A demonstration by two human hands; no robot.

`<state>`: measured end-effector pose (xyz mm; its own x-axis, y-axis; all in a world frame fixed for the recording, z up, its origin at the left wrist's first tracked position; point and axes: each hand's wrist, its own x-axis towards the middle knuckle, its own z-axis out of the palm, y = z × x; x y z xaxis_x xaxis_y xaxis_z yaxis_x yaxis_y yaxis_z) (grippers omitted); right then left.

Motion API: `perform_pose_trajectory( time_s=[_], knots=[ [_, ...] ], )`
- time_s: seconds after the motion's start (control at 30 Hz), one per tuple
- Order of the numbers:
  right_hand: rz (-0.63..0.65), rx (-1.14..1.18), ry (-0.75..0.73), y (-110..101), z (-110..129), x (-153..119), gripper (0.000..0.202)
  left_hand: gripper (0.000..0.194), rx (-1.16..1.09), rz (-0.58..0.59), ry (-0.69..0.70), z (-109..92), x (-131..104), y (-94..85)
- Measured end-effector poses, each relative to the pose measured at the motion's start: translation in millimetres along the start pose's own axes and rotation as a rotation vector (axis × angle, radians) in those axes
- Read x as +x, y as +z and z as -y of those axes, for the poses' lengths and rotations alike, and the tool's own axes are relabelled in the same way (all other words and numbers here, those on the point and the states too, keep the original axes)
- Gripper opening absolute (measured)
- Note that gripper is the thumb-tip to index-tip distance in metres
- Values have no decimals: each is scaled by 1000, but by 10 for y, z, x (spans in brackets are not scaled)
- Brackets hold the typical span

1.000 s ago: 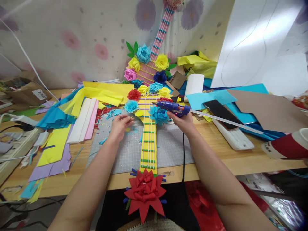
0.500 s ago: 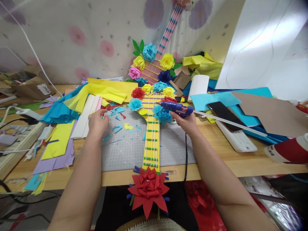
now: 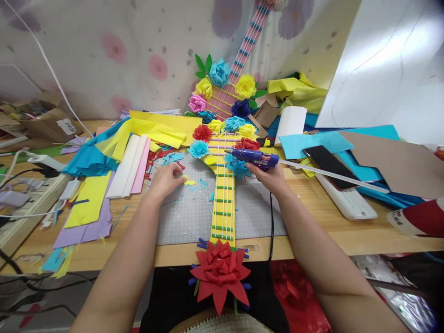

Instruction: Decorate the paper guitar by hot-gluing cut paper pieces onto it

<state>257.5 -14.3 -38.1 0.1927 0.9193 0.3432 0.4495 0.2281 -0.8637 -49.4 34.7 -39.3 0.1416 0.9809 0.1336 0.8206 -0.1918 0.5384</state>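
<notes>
My right hand [image 3: 268, 178] grips a blue glue gun [image 3: 255, 157] with a long white glue stick at its rear. Its nozzle points left, over the flowered body of a yellow paper guitar [image 3: 224, 203]. My left hand [image 3: 168, 181] is over the paper scraps left of the guitar, fingertips bent together at a yellow scrap [image 3: 189, 181]; whether they pinch anything is too small to tell. A big red paper flower [image 3: 223, 270] sits at the guitar's near end, beyond the table edge.
Behind stands a pink paper guitar [image 3: 243, 58] with flowers. A grey cutting mat [image 3: 183, 222] lies under the work. A phone [image 3: 329, 166], white device [image 3: 347, 196] and red-white cup [image 3: 416, 217] are at the right; a power strip [image 3: 34, 212] is at the left.
My left hand has moved right, from the red and blue scraps to the yellow one. My right hand keeps the glue gun over the guitar. The view has shifted slightly.
</notes>
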Motion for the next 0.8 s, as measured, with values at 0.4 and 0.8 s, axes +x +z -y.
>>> perform_pose_trajectory(
  time_s=[0.4, 0.8],
  knots=[
    [61, -2, 41, 52, 102, -71, 35, 18, -395, 19, -121, 43, 29, 39],
    [273, -191, -74, 248, 244, -199, 37, 29, -732, 199, -296, -352, -119, 38]
  ],
)
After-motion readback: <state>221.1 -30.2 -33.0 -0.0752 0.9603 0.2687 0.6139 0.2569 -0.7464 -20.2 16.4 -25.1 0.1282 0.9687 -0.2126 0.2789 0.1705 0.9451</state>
